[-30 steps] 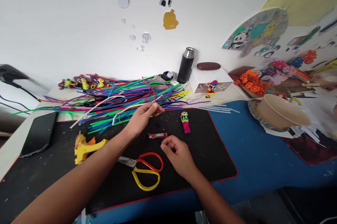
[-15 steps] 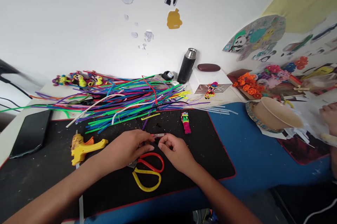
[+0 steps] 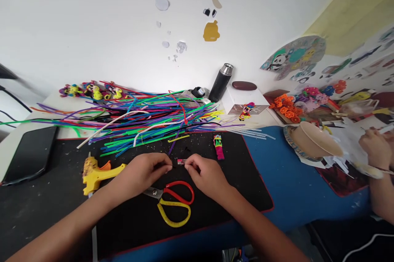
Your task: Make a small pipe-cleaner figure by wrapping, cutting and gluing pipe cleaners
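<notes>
— Hands first: how do they stand?

— Both are low over the black mat (image 3: 234, 190), near its middle, fingers drawn in to a narrow pinch. The left hand (image 3: 144, 172) and the right hand (image 3: 207, 176) face each other, fingertips almost meeting.

— And what lies between them?

— A small red piece (image 3: 181, 162). The right hand's fingertips close on its right end. The left hand's fingertips pinch at its left end, though whether they grip the piece itself or a thin dark strand beside it is too small to tell.

— What step does that look like?

— Fine fingertip work on that piece, judging by the grip. Handling it further calls for a steady, light pinch from both sides, since it is so slight.

— What lies around them?

— Red-and-yellow scissors (image 3: 175, 201) sit just below the hands, toward the mat's near edge. A yellow glue gun (image 3: 96, 170) lies to the left, and a small pink figure (image 3: 218, 148) to the upper right. Loose pipe cleaners (image 3: 138, 116) are heaped along the far edge. Another person's hand (image 3: 374, 150) works at the table's right end.
</notes>
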The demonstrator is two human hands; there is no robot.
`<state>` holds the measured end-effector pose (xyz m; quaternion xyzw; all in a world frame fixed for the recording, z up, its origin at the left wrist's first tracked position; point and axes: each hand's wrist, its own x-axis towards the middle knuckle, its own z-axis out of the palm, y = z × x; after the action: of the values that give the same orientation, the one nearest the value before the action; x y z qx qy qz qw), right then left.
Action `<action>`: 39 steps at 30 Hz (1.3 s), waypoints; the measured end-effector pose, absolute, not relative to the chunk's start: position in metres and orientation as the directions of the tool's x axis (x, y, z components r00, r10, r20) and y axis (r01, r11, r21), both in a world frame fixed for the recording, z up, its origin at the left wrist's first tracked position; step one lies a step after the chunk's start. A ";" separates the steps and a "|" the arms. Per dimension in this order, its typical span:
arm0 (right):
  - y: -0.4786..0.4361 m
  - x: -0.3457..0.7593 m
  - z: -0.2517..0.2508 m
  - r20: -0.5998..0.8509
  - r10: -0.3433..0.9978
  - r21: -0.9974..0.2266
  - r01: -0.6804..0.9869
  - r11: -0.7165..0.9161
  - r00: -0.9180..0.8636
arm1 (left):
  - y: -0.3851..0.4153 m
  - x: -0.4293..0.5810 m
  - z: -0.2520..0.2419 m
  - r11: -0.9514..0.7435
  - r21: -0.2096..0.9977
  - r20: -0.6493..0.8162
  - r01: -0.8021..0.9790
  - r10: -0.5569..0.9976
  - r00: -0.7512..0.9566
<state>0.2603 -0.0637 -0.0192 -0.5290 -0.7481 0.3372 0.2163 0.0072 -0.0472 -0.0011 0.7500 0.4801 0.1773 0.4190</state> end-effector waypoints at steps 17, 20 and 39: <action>-0.050 0.257 -0.025 -0.110 0.936 -0.572 0.791 0.215 -0.334 | -0.041 -0.003 0.004 0.062 0.973 -0.132 0.224 0.941 0.311; -0.050 0.256 -0.022 -0.092 0.955 -0.766 0.633 0.114 -0.283 | -0.043 0.003 0.010 0.108 0.978 -0.161 0.176 0.932 0.325; -0.040 0.224 -0.010 -0.278 0.767 -0.902 -0.116 -0.415 -0.578 | -0.027 0.024 0.023 0.091 0.994 -0.110 0.068 0.915 0.389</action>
<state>0.2237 -0.0398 -0.0097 -0.3564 -0.4567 0.7618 0.2898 0.0244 -0.0273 0.0228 0.5755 0.4266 0.3512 0.6029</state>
